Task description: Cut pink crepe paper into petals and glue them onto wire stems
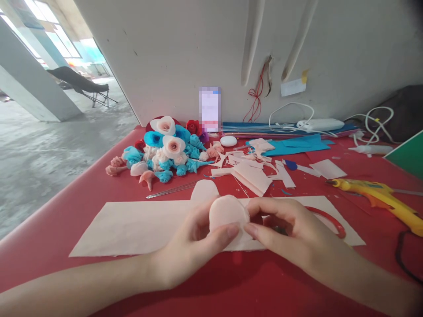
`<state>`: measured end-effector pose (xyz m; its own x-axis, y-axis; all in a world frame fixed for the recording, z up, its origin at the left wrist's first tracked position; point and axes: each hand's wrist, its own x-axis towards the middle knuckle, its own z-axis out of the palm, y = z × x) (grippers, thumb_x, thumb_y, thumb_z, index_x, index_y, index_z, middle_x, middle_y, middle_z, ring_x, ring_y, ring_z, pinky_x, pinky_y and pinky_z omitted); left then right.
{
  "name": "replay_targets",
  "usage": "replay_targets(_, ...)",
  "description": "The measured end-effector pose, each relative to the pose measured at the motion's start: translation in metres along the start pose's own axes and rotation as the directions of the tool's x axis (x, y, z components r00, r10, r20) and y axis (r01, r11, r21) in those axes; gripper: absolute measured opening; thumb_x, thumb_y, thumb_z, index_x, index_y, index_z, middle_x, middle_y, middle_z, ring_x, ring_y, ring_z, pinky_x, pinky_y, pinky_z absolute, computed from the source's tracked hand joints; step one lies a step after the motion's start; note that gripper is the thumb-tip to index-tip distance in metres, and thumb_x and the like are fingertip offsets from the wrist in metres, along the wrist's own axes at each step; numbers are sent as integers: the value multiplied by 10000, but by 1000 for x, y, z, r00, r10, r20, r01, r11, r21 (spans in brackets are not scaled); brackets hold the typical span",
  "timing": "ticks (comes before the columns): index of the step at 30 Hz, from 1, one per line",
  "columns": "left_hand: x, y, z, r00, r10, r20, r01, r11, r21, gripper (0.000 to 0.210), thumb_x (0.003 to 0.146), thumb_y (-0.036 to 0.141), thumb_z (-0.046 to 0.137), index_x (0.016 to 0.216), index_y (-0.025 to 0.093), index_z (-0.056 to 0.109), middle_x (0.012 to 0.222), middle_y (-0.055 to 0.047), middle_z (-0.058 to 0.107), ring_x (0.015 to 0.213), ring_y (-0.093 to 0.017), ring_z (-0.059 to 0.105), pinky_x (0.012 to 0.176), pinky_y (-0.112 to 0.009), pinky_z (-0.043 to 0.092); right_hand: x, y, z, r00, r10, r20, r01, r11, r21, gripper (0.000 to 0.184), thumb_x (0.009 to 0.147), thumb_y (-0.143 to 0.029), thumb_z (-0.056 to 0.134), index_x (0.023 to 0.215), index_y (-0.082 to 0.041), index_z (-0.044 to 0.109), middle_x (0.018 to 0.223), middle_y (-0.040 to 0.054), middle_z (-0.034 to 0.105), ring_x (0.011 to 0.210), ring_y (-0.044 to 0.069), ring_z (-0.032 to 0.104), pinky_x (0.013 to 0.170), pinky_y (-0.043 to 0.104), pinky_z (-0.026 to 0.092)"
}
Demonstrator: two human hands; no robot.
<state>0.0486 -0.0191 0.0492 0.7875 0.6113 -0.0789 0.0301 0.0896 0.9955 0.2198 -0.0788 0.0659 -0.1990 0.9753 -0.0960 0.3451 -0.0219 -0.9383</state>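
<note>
Peach-coloured rounded piece [228, 213] is held up between two hands, over a long strip [132, 229] of similar colour. The left hand [201, 233] grips it with thumb and fingers; the right hand [287, 224] pinches its edge. Behind the right hand shows a red loop [339, 226]. Farther away on the red table [238, 281] lie artificial flowers [173, 146], scraps [253, 176] and, to the right, a yellow glue gun [380, 193].

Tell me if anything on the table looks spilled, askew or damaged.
Mainly clutter: pale scraps lie strewn behind the long pale sheet. The yellow glue gun lies on its side, nozzle toward them, which looks risky if hot. The held rounded piece shows no obvious damage.
</note>
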Motion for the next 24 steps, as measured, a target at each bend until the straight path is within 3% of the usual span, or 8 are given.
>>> replay_targets(3, 2, 0, -4, 988, -40, 151, 35, 999, 36, 230, 858, 343, 466, 783, 143, 550, 735, -3, 539, 715, -125, 484, 657, -221, 394, 0, 1, -2, 999, -23, 49, 19, 996, 82, 118, 856, -231, 487, 798, -209, 587, 729, -35, 583, 655, 86, 501, 568, 167, 391)
replay_targets(8, 4, -4, -4, 972, 3, 235, -30, 993, 114, 350, 878, 361, 393, 620, 141, 482, 601, 6, 472, 589, -103, 435, 583, -216, 360, 2, 6, -6, 987, -46, 156, 15, 981, 193, 117, 880, -234, 471, 867, -197, 582, 809, -22, 629, 770, 103, 578, 673, 186, 428)
replay_targets(13, 1, -5, -3, 994, -41, 103, 12, 963, 269, 377, 877, 381, 381, 579, 156, 434, 537, 23, 412, 527, -92, 387, 526, -218, 326, 2, 13, -6, 999, -19, 39, 18, 1000, 26, 137, 858, -320, 510, 871, -197, 569, 803, -18, 609, 682, 93, 530, 584, 174, 414)
replay_targets(19, 4, -6, -4, 988, -30, 155, -27, 936, 350, 394, 885, 375, 360, 566, 156, 438, 546, 11, 449, 537, -98, 427, 551, -214, 360, 3, 6, -1, 986, -119, -113, 95, 976, -196, 134, 850, -274, 493, 792, -212, 597, 681, -29, 590, 613, 98, 515, 509, 176, 385)
replay_targets(22, 6, -7, -6, 980, -50, 193, -25, 929, 369, 401, 892, 386, 351, 577, 155, 445, 558, 11, 459, 548, -99, 440, 574, -211, 372, 8, 1, -14, 909, -241, -341, 105, 922, -372, 237, 857, -290, 459, 678, -197, 583, 547, -32, 529, 513, 95, 484, 465, 198, 349)
replay_targets(24, 8, -9, -9, 980, -81, 179, 8, 927, 375, 422, 892, 413, 343, 573, 156, 444, 556, 13, 453, 547, -101, 432, 574, -215, 366, 10, 2, -28, 866, -267, -423, 8, 852, -524, 350, 872, -373, 418, 600, -195, 547, 470, -33, 465, 441, 97, 436, 443, 224, 325)
